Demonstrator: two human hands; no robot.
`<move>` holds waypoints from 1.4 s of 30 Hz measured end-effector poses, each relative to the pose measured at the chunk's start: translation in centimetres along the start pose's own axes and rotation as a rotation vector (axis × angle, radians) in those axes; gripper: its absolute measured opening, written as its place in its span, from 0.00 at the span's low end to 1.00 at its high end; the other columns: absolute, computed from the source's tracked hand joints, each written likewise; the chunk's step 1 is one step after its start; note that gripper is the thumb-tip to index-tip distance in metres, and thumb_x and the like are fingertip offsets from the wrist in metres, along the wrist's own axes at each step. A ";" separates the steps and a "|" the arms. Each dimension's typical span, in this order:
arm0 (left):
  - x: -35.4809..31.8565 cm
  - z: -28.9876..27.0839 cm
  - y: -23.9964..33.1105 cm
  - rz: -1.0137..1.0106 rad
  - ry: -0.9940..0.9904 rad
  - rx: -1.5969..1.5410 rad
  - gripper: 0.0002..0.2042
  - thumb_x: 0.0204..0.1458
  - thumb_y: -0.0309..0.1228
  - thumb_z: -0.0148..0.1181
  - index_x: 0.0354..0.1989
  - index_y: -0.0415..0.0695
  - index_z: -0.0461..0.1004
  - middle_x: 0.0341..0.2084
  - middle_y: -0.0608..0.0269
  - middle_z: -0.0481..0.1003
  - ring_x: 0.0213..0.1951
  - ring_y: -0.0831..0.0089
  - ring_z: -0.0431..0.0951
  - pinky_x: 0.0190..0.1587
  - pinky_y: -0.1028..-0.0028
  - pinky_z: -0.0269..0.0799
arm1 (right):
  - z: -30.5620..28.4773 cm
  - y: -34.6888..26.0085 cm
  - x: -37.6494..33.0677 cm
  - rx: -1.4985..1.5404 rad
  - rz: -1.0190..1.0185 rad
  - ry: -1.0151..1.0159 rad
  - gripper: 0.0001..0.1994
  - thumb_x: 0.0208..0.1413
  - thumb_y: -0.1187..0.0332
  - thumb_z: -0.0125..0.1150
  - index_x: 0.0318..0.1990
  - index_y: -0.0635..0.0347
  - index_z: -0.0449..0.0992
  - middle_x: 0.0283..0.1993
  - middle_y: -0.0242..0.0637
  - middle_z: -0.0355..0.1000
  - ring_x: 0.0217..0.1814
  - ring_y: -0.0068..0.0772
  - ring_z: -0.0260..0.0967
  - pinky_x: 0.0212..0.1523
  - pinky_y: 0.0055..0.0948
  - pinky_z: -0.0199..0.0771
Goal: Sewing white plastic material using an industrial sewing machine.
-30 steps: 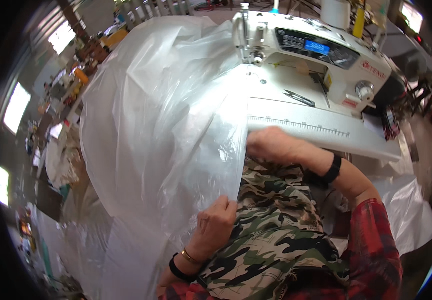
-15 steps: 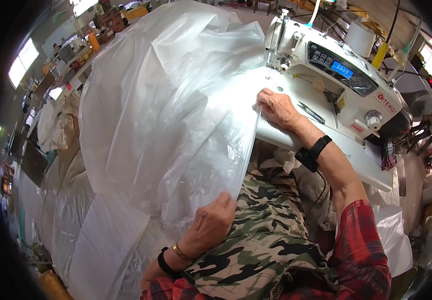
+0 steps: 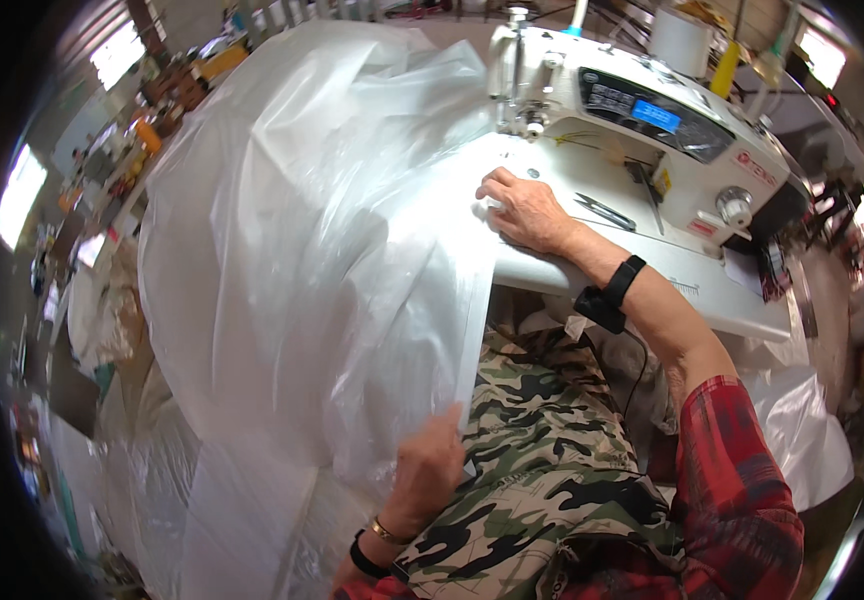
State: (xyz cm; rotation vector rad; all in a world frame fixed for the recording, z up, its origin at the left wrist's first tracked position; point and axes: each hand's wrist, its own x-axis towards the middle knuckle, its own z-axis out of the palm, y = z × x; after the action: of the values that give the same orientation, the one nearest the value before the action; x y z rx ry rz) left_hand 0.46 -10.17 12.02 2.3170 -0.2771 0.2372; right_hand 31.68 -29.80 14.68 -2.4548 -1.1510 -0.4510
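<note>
A large sheet of white translucent plastic (image 3: 282,240) spreads from the sewing machine (image 3: 642,105) down over the left of my lap, its straight edge running toward me. My right hand (image 3: 527,212) rests on the machine bed just in front of the needle area, fingers bent and closed on the sheet's edge. Lower down, my left hand (image 3: 430,460), a little blurred, has its fingers closed on the same edge beside my camouflage-patterned apron (image 3: 552,440). The needle's tip is lost in the lamp's glare.
Dark thread snips (image 3: 607,212) lie on the machine bed right of my right hand. A white thread cone (image 3: 679,42) stands behind the machine. More crumpled plastic (image 3: 802,430) hangs at the right, and a cluttered bench (image 3: 137,165) stands at the far left.
The whole view has shifted, with the machine now further left. My left hand sits slightly lower against the sheet's edge; my right hand stays by the needle area, its fingers a little more spread.
</note>
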 end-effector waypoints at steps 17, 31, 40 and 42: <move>6.0 1.7 -1.7 0.184 -0.049 0.025 0.08 0.42 0.18 0.54 0.32 0.37 0.77 0.23 0.52 0.72 0.26 0.52 0.75 0.30 0.61 0.69 | 0.7 0.5 -0.6 -0.099 0.261 -0.191 0.38 0.61 0.43 0.48 0.64 0.72 0.62 0.71 0.57 0.55 0.76 0.50 0.47 0.72 0.51 0.43; 19.3 0.6 -1.7 0.365 -0.027 0.284 0.03 0.48 0.25 0.56 0.24 0.41 0.74 0.23 0.54 0.73 0.27 0.53 0.75 0.31 0.59 0.69 | 0.8 0.4 -1.3 -0.003 0.205 -0.098 0.39 0.59 0.42 0.52 0.63 0.72 0.63 0.69 0.57 0.57 0.74 0.51 0.50 0.72 0.50 0.45; 26.7 2.6 -1.6 0.346 0.014 0.341 0.10 0.52 0.27 0.54 0.34 0.39 0.82 0.23 0.47 0.76 0.26 0.53 0.78 0.33 0.61 0.72 | 1.0 0.6 -1.0 -0.031 0.228 -0.013 0.28 0.61 0.54 0.51 0.60 0.70 0.67 0.65 0.51 0.65 0.69 0.45 0.58 0.67 0.42 0.52; 27.0 2.6 -1.3 0.241 0.000 0.239 0.11 0.53 0.27 0.53 0.36 0.38 0.82 0.21 0.48 0.77 0.24 0.58 0.78 0.33 0.63 0.72 | 1.0 0.7 -0.9 0.034 0.239 0.005 0.27 0.62 0.56 0.50 0.59 0.70 0.68 0.64 0.51 0.65 0.68 0.44 0.59 0.67 0.42 0.52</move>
State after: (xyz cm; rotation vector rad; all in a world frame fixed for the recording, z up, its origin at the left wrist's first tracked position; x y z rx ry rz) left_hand 26.94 -14.64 16.23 2.5171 -0.5562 0.4101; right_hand 31.84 -30.34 13.24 -2.5184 -0.8405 -0.3619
